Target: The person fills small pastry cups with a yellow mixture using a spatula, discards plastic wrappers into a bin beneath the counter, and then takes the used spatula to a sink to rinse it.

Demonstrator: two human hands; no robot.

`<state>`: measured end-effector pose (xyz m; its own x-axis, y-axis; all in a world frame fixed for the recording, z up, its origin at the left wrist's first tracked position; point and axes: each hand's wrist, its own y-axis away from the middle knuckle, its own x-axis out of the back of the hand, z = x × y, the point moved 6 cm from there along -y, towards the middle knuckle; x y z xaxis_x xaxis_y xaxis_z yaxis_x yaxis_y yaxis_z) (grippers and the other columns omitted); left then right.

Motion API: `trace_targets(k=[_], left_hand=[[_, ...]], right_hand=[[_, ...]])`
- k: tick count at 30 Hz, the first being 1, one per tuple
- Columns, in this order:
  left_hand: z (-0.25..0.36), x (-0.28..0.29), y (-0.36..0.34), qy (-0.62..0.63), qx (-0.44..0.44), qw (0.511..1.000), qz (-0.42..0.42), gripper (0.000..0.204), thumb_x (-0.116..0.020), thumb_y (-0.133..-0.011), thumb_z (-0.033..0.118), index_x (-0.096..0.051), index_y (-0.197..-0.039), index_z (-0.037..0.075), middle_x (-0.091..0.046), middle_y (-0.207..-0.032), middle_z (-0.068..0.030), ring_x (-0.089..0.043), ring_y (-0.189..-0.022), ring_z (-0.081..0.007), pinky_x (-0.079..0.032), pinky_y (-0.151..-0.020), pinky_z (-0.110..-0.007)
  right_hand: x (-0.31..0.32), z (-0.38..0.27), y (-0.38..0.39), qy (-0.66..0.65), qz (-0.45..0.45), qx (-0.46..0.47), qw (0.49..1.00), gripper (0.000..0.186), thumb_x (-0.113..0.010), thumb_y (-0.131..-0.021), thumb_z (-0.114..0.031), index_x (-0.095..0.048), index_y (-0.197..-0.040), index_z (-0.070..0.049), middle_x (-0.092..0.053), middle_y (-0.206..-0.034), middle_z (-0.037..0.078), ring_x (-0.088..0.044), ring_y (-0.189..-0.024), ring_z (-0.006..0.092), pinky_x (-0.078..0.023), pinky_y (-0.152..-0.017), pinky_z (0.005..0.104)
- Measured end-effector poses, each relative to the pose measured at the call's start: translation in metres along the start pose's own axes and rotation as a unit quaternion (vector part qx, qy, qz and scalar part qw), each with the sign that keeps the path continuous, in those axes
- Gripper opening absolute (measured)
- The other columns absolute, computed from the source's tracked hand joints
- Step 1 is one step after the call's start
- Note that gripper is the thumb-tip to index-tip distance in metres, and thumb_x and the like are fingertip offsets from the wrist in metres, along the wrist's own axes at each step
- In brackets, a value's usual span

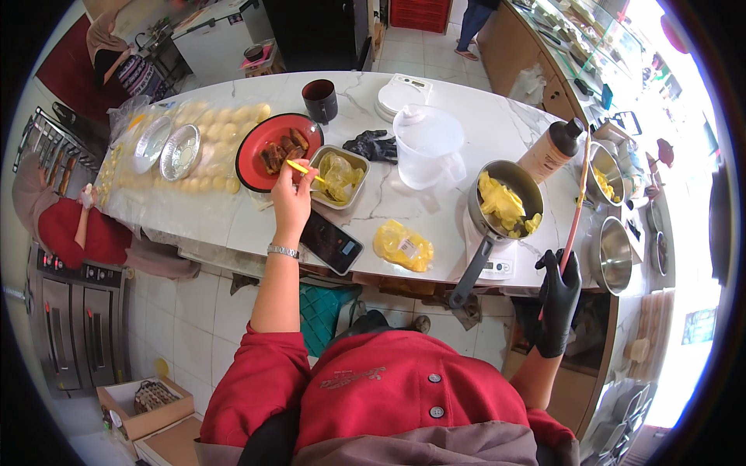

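My bare left hand (290,203), with a watch at the wrist, pinches a thin yellow stick-like tool (298,166). It is over the gap between a red, black-rimmed plate (252,144) with brown pieces of food (273,158) and a metal tin (360,185) holding a yellow-filled plastic bag (338,172). Beneath that wrist lies a dark phone (332,242). In a black glove, my right hand (561,291) grips a long slim pinkish stick (575,225), held upright. Left of it, a saucepan (477,203) with yellow, butter-like lumps (500,200) rests on a white kitchen scale (501,262).
Nearby are a yellow packet (403,245), a clear jug (427,147), a brown bottle (550,151), a dark mug (319,101) and a black glove (371,146). Dough balls (221,124) lie under plastic at left, beside a person in red (85,229). Metal bowls (612,255) stand at right.
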<state>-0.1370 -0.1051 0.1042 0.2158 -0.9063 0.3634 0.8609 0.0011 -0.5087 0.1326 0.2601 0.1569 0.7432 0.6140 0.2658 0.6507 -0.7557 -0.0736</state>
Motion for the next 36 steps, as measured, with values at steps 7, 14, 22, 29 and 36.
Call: trace_targets(k=[7,14,22,29,36], left_hand=[[0.002,0.007,-0.027,0.194,0.135,0.971,-0.042,0.027,-0.06,-0.083,0.011,-0.053,-0.108,0.002,-0.054,-0.075,-0.0002,-0.042,-0.05,-0.0028,-0.035,-0.039,-0.017],[0.019,0.051,-0.049,0.3,0.103,0.948,-0.023,0.025,-0.055,-0.087,0.015,-0.054,-0.107,0.001,-0.052,-0.081,0.001,-0.034,-0.057,-0.0011,-0.028,-0.048,-0.016],[-0.075,0.119,-0.075,0.441,0.112,0.852,0.258,0.014,-0.048,-0.09,0.016,-0.051,-0.085,0.004,-0.046,-0.071,0.0011,-0.037,-0.057,-0.0071,-0.03,-0.051,-0.023],[-0.165,0.09,-0.082,0.491,0.243,0.785,0.289,0.015,-0.045,-0.091,0.015,-0.049,-0.081,0.005,-0.042,-0.065,0.0016,-0.037,-0.055,-0.0076,-0.03,-0.049,-0.023],[-0.185,0.076,-0.072,0.405,0.294,0.809,0.308,0.011,-0.048,-0.089,0.012,-0.05,-0.092,0.001,-0.05,-0.082,-0.0049,-0.048,-0.062,-0.0111,-0.042,-0.055,-0.025]], right_hand=[[0.0,-0.007,0.003,-0.033,0.006,-0.031,0.999,0.011,-0.054,-0.084,-0.009,-0.046,-0.08,-0.001,-0.049,-0.068,0.002,-0.044,-0.065,0.0092,-0.035,-0.061,0.0223],[0.0,-0.009,0.005,-0.012,0.007,-0.03,0.999,0.012,-0.054,-0.084,-0.009,-0.046,-0.079,-0.001,-0.048,-0.067,0.002,-0.043,-0.064,0.0089,-0.035,-0.059,0.0226],[-0.006,-0.013,0.01,-0.016,0.013,-0.043,0.999,0.012,-0.054,-0.084,-0.01,-0.048,-0.081,-0.001,-0.048,-0.066,0.001,-0.042,-0.063,0.0071,-0.033,-0.057,0.0209],[-0.019,-0.014,0.01,0.012,-0.011,-0.026,1.0,0.012,-0.054,-0.084,-0.011,-0.049,-0.082,-0.001,-0.049,-0.067,0.001,-0.043,-0.063,0.0079,-0.035,-0.058,0.0223],[-0.034,-0.018,0.016,0.015,-0.02,-0.023,0.999,0.011,-0.054,-0.084,-0.009,-0.049,-0.08,-0.001,-0.049,-0.067,0.001,-0.044,-0.064,0.0079,-0.036,-0.06,0.0228]])
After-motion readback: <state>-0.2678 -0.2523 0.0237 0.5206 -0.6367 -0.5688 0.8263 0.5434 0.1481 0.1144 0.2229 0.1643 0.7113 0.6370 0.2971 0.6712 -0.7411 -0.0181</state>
